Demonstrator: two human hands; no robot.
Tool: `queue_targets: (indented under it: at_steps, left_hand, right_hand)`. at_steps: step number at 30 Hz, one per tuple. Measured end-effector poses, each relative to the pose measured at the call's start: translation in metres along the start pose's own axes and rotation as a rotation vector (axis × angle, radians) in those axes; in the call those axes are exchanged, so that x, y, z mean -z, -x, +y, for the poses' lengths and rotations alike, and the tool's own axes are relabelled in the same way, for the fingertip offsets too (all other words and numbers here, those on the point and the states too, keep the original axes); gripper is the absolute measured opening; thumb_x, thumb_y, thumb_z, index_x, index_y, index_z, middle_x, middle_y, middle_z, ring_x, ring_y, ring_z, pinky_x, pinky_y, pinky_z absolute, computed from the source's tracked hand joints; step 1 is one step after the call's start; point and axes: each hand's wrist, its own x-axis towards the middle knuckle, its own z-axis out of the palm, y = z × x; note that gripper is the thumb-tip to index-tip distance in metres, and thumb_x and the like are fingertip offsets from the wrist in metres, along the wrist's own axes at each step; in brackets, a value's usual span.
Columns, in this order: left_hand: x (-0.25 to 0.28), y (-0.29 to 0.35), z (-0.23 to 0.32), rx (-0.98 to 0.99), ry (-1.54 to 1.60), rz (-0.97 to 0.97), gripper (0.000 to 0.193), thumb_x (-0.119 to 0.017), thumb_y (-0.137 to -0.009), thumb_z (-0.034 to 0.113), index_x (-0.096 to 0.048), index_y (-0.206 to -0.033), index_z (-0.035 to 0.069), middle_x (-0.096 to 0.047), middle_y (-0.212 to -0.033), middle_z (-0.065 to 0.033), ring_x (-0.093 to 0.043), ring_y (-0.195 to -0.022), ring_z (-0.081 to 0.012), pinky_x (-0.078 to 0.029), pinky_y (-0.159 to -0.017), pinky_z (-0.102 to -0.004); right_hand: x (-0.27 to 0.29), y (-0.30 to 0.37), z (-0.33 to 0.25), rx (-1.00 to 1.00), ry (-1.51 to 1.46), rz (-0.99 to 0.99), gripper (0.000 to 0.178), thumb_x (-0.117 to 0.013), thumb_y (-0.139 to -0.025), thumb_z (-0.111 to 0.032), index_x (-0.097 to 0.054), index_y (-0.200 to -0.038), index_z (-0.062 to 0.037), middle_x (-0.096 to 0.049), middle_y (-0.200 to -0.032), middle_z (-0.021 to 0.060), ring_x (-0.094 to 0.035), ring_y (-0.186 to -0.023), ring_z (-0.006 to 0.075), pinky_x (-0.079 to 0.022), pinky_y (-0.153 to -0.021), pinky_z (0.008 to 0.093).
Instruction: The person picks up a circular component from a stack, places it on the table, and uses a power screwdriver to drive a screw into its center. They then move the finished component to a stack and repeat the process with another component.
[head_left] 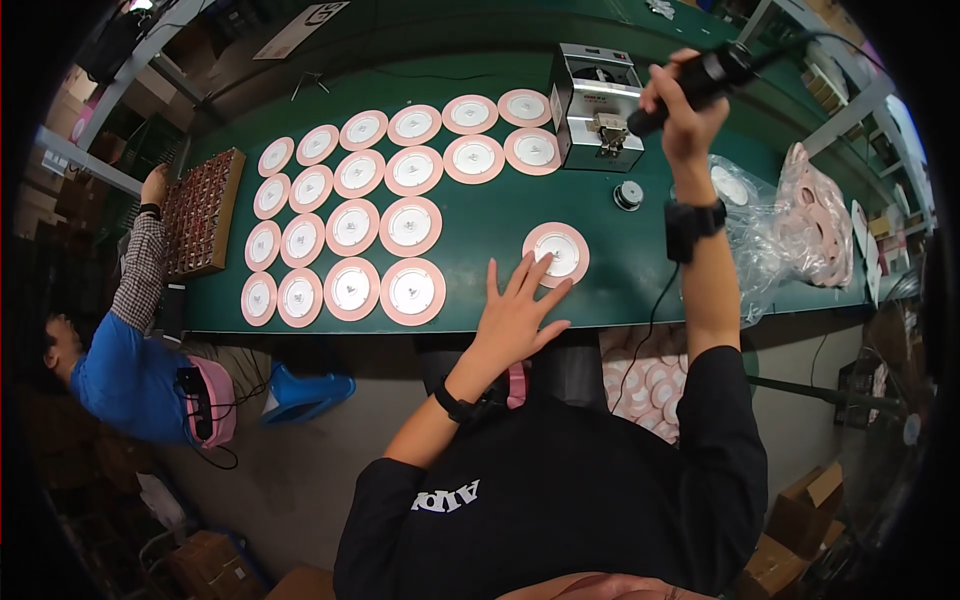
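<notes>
My left hand lies spread with its fingertips on a round disc that has a pink rim and a white middle, near the table's front edge. My right hand is wrapped round a black electric screwdriver with a cable at its back end. The screwdriver's front end is close to the silver screw feeder; whether the two touch I cannot tell. Several more pink-and-white discs lie in rows to the left. A small round metal piece sits in front of the feeder.
Clear plastic bags and a pink sheet with holes lie on the right of the green table. At the left, a person in blue reaches to a tray of small parts. More discs are below the table edge.
</notes>
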Motion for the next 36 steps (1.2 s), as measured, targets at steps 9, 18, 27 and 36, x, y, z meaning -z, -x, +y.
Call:
queue_targets:
  at_steps: [9, 18, 27, 36]
  left_hand:
    - [0.003, 0.003, -0.007, 0.041, 0.046, 0.022, 0.068, -0.074, -0.081, 0.051, -0.053, -0.144, 0.033, -0.022, -0.159, -0.0303, -0.020, -0.146, -0.0526, -0.017, -0.115, -0.0674]
    - [0.008, 0.001, -0.005, 0.019, 0.010, -0.004, 0.074, -0.074, -0.079, 0.056, -0.051, -0.146, 0.034, -0.021, -0.159, -0.0307, -0.020, -0.147, -0.0510, -0.017, -0.116, -0.0666]
    - [0.008, 0.001, -0.003, 0.027, -0.005, 0.004, 0.073, -0.072, -0.079, 0.057, -0.051, -0.145, 0.035, -0.022, -0.159, -0.0297, -0.021, -0.147, -0.0502, -0.017, -0.116, -0.0663]
    - [0.007, 0.001, -0.003, 0.031, -0.003, 0.023, 0.072, -0.073, -0.079, 0.056, -0.053, -0.143, 0.034, -0.025, -0.158, -0.0281, -0.024, -0.146, -0.0485, -0.018, -0.116, -0.0652]
  right_hand:
    - [0.002, 0.006, 0.032, -0.233, 0.058, -0.087, 0.021, -0.067, -0.087, -0.001, -0.054, -0.103, -0.0011, -0.053, -0.066, 0.0050, -0.052, -0.052, 0.0147, -0.044, -0.053, 0.0306]
    - [-0.019, 0.124, -0.045, -0.277, -0.113, -0.122, 0.032, -0.063, -0.087, 0.000, -0.048, -0.116, -0.0016, -0.051, -0.069, 0.0053, -0.048, -0.050, 0.0138, -0.046, -0.052, 0.0323]
    - [-0.005, 0.062, -0.023, -0.178, -0.044, -0.029, 0.027, -0.064, -0.087, 0.002, -0.051, -0.111, -0.0008, -0.051, -0.069, 0.0046, -0.050, -0.051, 0.0143, -0.047, -0.054, 0.0326]
    - [0.005, -0.012, 0.031, -0.084, 0.046, 0.055, 0.019, -0.069, -0.086, 0.003, -0.058, -0.101, -0.0002, -0.056, -0.071, 0.0053, -0.055, -0.053, 0.0159, -0.047, -0.053, 0.0322]
